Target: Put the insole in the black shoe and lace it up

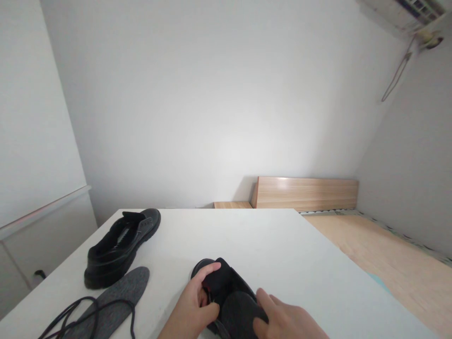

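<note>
A black shoe (226, 287) lies on the white table (268, 254) near its front edge. My left hand (192, 303) grips the shoe's opening, fingers curled over its tongue. My right hand (282, 320) presses a grey insole (240, 313) into the shoe from the heel side. A second black shoe (120, 247) rests at the left of the table, apart from both hands. Beside it lies a loose grey insole (113, 299), and a black lace (81, 313) trails across that insole.
A wooden bed frame (307, 193) with a bare slatted base (381, 263) stands behind and right of the table. A white cabinet (38, 226) is on the left. An air conditioner (406, 14) hangs at the top right.
</note>
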Tool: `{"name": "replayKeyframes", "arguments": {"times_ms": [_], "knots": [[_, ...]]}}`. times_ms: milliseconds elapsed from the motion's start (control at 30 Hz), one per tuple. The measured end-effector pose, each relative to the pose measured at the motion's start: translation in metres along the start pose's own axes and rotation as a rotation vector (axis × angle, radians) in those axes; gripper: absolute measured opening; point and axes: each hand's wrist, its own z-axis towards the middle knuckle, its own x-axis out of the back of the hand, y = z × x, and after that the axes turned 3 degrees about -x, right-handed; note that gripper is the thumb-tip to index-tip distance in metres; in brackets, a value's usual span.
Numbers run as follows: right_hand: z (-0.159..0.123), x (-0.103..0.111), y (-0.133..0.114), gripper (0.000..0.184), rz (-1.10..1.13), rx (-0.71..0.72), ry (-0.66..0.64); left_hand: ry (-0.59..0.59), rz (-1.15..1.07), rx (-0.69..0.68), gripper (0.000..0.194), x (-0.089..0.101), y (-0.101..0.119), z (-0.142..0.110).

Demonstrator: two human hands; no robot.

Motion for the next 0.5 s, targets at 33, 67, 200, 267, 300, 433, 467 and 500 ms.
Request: {"name": "replayKeyframes", "arguments": {"times_ms": [33, 67, 200, 267, 300, 433, 467, 500], "knots": [[0.014, 0.002, -0.01, 0.01, -0.004, -0.017, -0.013, -0.017, -0.013, -0.005, 0.07, 0.001, 0.001, 0.0], [0.026, 0.006, -0.019, 0.008, -0.008, -0.035, -0.04, -0.027, -0.019, -0.01, 0.071, 0.002, 0.002, -0.001], [0.06, 0.021, -0.045, 0.015, 0.014, -0.098, -0.197, -0.023, 0.039, -0.019, 0.073, 0.003, 0.004, -0.003], [0.066, 0.021, -0.048, 0.017, 0.024, -0.089, -0.202, -0.018, 0.061, -0.014, 0.074, 0.003, 0.004, -0.003], [0.066, 0.019, -0.047, 0.017, 0.03, -0.082, -0.197, -0.016, 0.056, -0.01, 0.075, 0.002, 0.004, -0.003], [0.063, 0.01, -0.036, 0.01, 0.048, 0.002, -0.192, -0.014, 0.004, -0.001, 0.075, 0.0, 0.002, -0.002], [0.063, 0.009, -0.034, 0.01, 0.047, 0.026, -0.193, -0.013, 0.002, 0.002, 0.074, 0.0, 0.001, -0.002], [0.062, 0.008, -0.033, 0.011, 0.044, 0.042, -0.194, -0.011, 0.005, 0.005, 0.073, 0.0, 0.001, -0.002]]}}
